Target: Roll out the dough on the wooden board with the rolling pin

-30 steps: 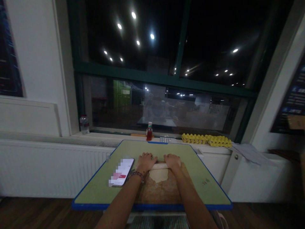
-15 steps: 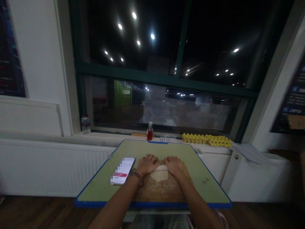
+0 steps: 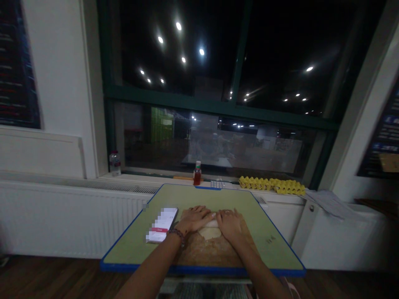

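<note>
Both of my hands lie palm down on a pale rolling pin (image 3: 212,223), their fingers stretched over it. My left hand (image 3: 195,218), a beaded bracelet at its wrist, covers the pin's left part. On the right part rests my right hand (image 3: 230,224). Only a short middle stretch of the pin shows between them; its ends are hidden. Beneath it is a flat sheet of pale dough (image 3: 210,234), its near edge uneven. The dough lies on a flour-dusted wooden board (image 3: 213,254). A phone (image 3: 162,225) with a lit screen lies left of my left hand.
The board sits on a green table (image 3: 271,253) with a blue rim. Beyond it, the window sill holds a small bottle of red liquid (image 3: 197,176), yellow egg trays (image 3: 271,185) and a clear bottle (image 3: 115,163). Papers (image 3: 327,202) lie at right.
Both hands and the rolling pin have come slightly toward me over the dough. My left hand's fingers now point more to the right. The camera view has shifted a little.
</note>
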`<action>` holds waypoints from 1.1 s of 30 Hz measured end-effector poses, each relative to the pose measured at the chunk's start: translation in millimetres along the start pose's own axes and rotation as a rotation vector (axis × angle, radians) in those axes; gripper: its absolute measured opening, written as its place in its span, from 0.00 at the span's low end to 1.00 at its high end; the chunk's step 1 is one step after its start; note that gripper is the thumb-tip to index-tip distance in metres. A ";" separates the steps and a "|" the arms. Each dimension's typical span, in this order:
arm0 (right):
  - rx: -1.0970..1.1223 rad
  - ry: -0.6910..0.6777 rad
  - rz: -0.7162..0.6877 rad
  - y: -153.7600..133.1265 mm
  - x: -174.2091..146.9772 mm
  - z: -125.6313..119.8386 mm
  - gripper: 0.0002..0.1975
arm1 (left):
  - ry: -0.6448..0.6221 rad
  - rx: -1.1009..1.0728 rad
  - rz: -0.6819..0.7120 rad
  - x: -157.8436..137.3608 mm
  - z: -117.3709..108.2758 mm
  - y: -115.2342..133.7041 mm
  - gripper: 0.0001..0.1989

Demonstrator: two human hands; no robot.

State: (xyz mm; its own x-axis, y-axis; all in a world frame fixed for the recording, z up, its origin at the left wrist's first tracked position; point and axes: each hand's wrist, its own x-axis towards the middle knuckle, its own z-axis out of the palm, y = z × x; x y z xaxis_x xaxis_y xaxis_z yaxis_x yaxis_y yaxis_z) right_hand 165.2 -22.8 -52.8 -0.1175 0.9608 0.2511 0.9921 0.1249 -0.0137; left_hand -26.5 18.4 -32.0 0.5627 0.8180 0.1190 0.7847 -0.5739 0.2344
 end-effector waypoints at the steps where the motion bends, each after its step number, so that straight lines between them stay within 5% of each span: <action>1: -0.014 0.008 0.001 -1.9 -0.6 -1.1 0.19 | 0.015 0.014 -0.010 1.1 1.8 0.2 0.30; 11: -0.095 0.061 0.038 -28.0 1.8 -9.8 0.20 | 0.224 0.191 -0.196 2.8 13.1 17.2 0.20; 25: 0.043 0.078 -0.001 -54.0 15.2 -0.2 0.21 | 0.242 0.206 -0.126 6.7 20.9 14.1 0.19; 33: 0.227 0.133 -0.357 -18.0 -3.9 11.5 0.23 | 0.243 0.156 0.067 -16.9 25.9 7.5 0.23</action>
State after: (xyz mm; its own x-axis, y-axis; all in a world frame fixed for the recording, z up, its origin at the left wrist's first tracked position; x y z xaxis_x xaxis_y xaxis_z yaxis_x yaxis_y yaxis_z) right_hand 147.2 -26.0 -64.7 -0.4294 0.8094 0.4006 0.8537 0.5085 -0.1124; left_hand -23.4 -0.7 -57.3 0.5506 0.7525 0.3613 0.7890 -0.6105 0.0692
